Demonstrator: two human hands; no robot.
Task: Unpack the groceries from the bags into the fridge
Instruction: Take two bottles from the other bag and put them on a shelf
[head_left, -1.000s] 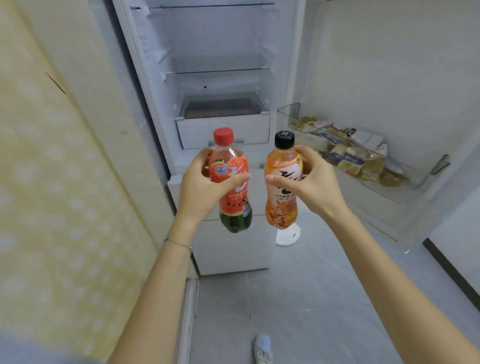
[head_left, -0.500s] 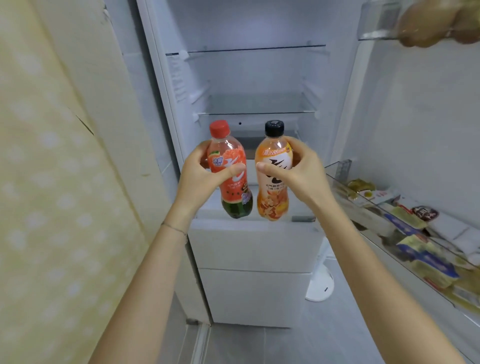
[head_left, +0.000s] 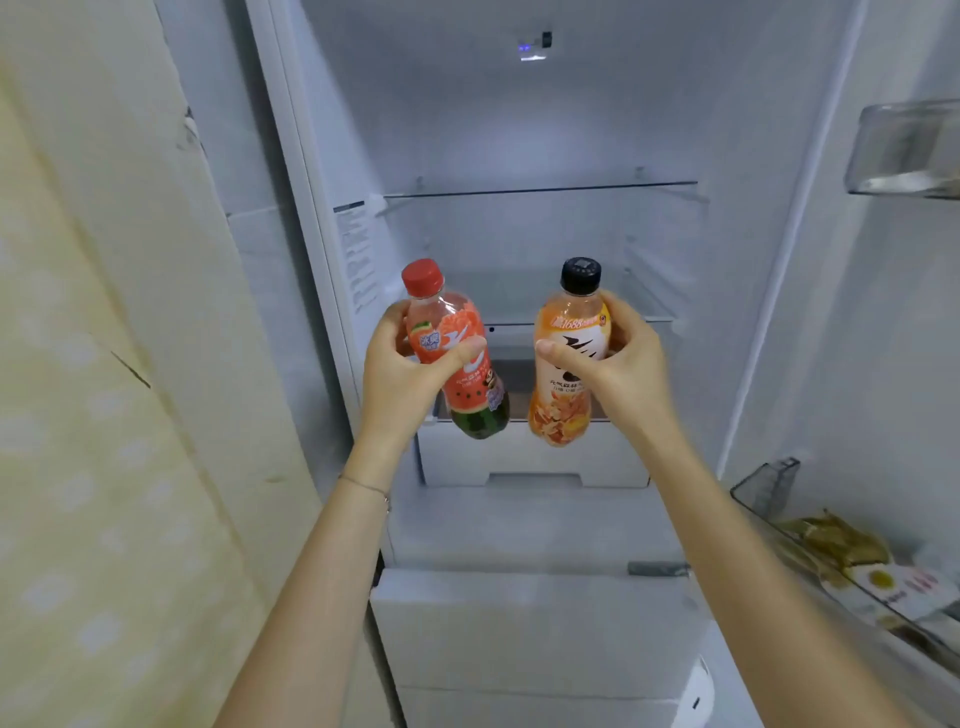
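Left grip (head_left: 402, 374) wraps the tilted red-capped watermelon bottle (head_left: 457, 358); right grip (head_left: 621, 371) holds the black-capped orange bottle (head_left: 566, 364). Shelved together, they could collide or clip the glass shelf (head_left: 540, 188).

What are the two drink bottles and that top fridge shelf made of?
Red-capped bottle: probably clear plastic, since its neck is see-through, with a shiny printed wrap. Black-capped bottle: looks the same. Shelf: likely glass, because it is thin and see-through.
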